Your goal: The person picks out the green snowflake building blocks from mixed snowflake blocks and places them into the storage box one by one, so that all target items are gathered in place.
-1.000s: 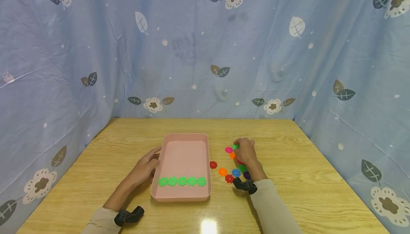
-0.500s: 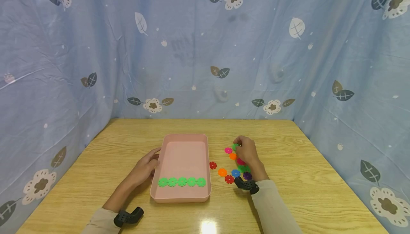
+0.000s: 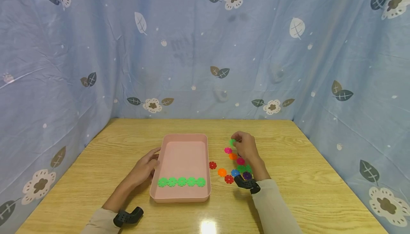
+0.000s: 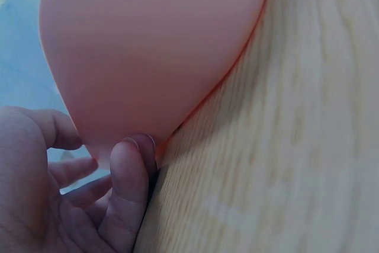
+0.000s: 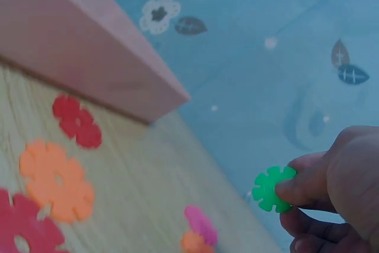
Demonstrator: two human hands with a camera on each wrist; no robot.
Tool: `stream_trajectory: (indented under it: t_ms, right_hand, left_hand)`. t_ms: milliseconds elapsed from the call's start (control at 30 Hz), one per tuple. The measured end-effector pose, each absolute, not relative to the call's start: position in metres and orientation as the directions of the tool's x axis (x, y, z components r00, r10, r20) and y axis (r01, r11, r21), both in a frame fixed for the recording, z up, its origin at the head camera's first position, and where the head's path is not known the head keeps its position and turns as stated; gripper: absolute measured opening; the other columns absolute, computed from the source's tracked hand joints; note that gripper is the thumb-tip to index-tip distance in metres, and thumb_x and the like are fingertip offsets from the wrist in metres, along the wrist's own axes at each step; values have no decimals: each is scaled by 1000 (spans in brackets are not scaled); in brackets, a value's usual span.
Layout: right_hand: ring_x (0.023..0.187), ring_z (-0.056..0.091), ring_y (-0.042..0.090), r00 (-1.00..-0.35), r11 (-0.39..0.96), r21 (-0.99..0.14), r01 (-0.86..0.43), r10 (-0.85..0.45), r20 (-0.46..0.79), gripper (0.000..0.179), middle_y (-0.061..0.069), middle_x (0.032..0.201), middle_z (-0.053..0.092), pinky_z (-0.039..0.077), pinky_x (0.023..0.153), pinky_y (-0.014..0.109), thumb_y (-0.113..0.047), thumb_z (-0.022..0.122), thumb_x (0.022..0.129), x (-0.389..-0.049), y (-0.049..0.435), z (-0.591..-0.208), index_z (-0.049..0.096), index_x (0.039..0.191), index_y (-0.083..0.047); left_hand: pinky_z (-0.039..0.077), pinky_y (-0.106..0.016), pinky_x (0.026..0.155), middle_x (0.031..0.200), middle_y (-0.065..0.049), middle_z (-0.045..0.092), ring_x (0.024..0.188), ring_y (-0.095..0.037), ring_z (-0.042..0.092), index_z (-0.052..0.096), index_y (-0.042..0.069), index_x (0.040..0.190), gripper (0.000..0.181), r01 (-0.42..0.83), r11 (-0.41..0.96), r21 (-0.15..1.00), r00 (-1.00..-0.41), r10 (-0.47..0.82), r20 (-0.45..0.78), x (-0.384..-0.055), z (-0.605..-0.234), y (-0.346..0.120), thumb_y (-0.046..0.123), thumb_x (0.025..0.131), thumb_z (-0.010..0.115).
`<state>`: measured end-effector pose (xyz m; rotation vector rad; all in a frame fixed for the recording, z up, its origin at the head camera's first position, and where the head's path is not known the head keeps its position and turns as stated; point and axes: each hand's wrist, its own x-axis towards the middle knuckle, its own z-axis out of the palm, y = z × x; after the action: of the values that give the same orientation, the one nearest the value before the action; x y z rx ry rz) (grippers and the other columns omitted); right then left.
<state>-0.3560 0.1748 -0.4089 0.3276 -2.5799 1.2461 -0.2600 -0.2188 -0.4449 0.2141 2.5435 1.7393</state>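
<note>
My right hand [image 3: 246, 146] pinches a green flower-shaped plastic disc with notched edges [image 5: 273, 189] between thumb and fingers, above the far end of the loose discs. My left hand [image 3: 145, 168] holds the left side of a shallow pink tray [image 3: 184, 195]. In the left wrist view, its fingertips meet the tray's rim and outer wall. Inside the tray, a row of several green flower discs [image 3: 182, 181] runs across the near end, side by side. A pink disc [image 3: 228, 150] and an orange disc [image 3: 232, 156] lie just below my right hand.
Loose notched discs lie right of the tray: red [image 3: 213, 165], orange [image 3: 222, 172], red [image 3: 229, 179], blue [image 3: 235, 172], purple [image 3: 247, 175], green [image 3: 241, 169] and magenta [image 3: 240, 161]. The wooden table [image 3: 288, 191] is bounded by a blue floral curtain [image 3: 192, 48].
My right hand has lifted the green disc and shifted slightly away and to the left, uncovering the magenta and green discs beneath. The left hand and tray stay in place.
</note>
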Motion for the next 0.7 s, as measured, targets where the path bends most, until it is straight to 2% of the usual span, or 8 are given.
stream_trajectory:
  t_ms: [200, 700]
  right_hand:
    - [85, 66, 26, -920, 560, -743, -366, -101, 377, 12, 12, 97, 68, 58, 78, 41, 1, 68, 92, -348, 167, -393, 73, 101, -4]
    - [79, 63, 24, -871, 476, -738, -478, -146, 470, 11, 11, 92, 68, 56, 73, 36, -1, 71, 90, -328, 138, -365, 74, 100, -2]
  left_hand:
    - [55, -37, 52, 153, -31, 40, 63, -30, 63, 27, 9, 160, 59, 85, 345, 935, -988, 149, 35, -259, -445, -219, 14, 103, 43]
    - [55, -37, 53, 153, -31, 40, 62, -30, 63, 27, 9, 160, 59, 80, 350, 933, -989, 147, 30, -259, -444, -218, 15, 104, 44]
